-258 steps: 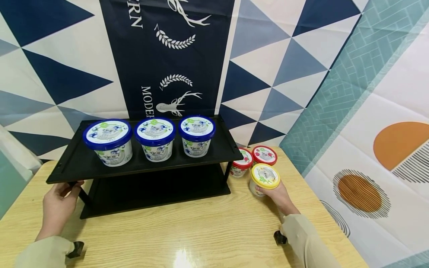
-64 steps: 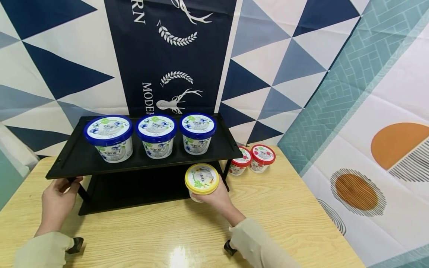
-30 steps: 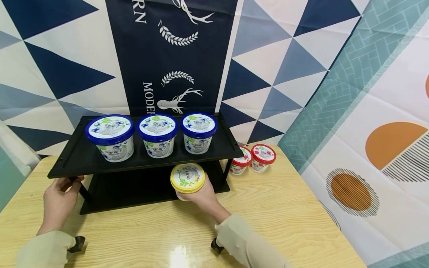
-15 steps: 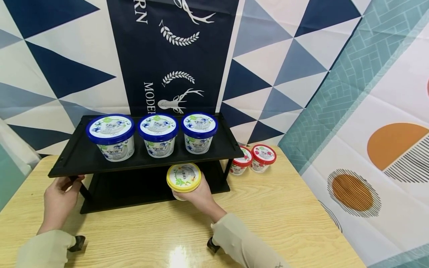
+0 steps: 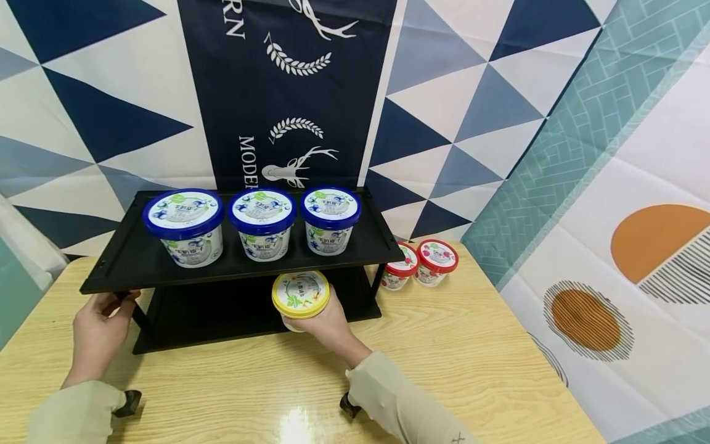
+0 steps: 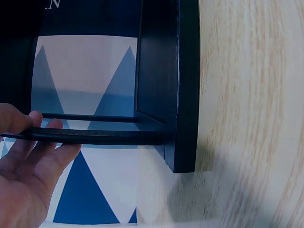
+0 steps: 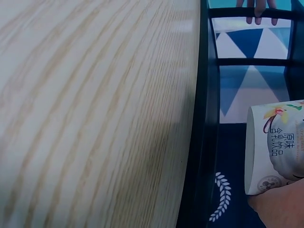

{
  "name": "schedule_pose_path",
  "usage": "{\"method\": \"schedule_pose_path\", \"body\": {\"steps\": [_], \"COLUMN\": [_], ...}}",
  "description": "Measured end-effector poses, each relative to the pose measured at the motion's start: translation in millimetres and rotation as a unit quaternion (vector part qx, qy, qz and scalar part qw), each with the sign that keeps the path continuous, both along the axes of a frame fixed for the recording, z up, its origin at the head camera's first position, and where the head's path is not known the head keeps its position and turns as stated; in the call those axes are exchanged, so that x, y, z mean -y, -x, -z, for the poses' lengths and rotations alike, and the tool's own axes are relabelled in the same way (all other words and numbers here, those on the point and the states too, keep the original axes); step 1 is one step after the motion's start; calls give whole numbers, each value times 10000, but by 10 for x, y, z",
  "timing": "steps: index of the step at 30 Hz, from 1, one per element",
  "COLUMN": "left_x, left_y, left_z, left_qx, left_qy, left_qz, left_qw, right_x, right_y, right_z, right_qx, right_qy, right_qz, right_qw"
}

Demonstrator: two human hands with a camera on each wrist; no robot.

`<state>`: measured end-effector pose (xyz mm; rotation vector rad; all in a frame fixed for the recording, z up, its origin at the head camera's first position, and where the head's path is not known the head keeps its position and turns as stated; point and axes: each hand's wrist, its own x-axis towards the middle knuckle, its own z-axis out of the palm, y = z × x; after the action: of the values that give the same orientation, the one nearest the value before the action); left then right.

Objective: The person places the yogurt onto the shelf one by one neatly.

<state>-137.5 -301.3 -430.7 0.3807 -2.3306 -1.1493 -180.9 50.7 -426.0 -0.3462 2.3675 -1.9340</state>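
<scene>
In the head view my right hand (image 5: pixel 327 320) grips a yellow-lidded tub (image 5: pixel 301 295) at the front of the black two-tier rack (image 5: pixel 238 277), between its upper and lower shelves. The right wrist view shows the printed side of this tub (image 7: pixel 285 142) just inside the rack, with part of my hand (image 7: pixel 280 204) on it; the tub's base is raised off the lower shelf. At the rack's left end, my left hand (image 5: pixel 100 330) holds the thin side post (image 6: pixel 95 137), thumb on one side and fingers on the other.
Three blue-lidded tubs, the left one (image 5: pixel 184 227), middle one (image 5: pixel 262 224) and right one (image 5: pixel 331 221), stand on the upper shelf. Two red-lidded tubs (image 5: pixel 436 262) stand beyond the rack's right end on the wooden table (image 5: pixel 222 394). Patterned cloth (image 5: pixel 427 111) hangs behind.
The yellow-lidded tub went from beside the red-lidded tubs leftward to the rack's front in my right hand. Lately it drifts slightly further left. My left hand stays at the post.
</scene>
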Motion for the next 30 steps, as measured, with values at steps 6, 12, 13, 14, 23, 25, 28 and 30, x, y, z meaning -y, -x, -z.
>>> {"method": "schedule_pose_path", "body": {"steps": [6,12,13,14,23,25,28,30], "left_x": [2,2,0,-3,-10,-14,-18,-21], "left_y": [-3,-11,-13,-15,-13,-13,-13,-12], "left_z": [2,0,-2,-5,-18,-26,-29,-31], "left_qx": [42,39,29,23,53,56,40,22], "left_qy": [-30,-52,-48,-43,1,40,47,52], "left_qz": [-16,2,0,1,17,-15,-19,-23], "left_qw": [10000,10000,10000,10000,10000,10000,10000,10000], "right_x": [46,93,100,106,183,200,226,243], "right_y": [74,77,78,77,82,75,71,73], "right_z": [144,147,149,152,160,152,140,136], "right_qx": [6,-26,-23,-25,-67,-42,-48,-67], "right_qy": [-65,-15,-7,-19,-124,-130,-146,-158], "right_qz": [70,25,9,12,50,50,47,43], "right_qw": [10000,10000,10000,10000,9999,9999,9999,9998]}}
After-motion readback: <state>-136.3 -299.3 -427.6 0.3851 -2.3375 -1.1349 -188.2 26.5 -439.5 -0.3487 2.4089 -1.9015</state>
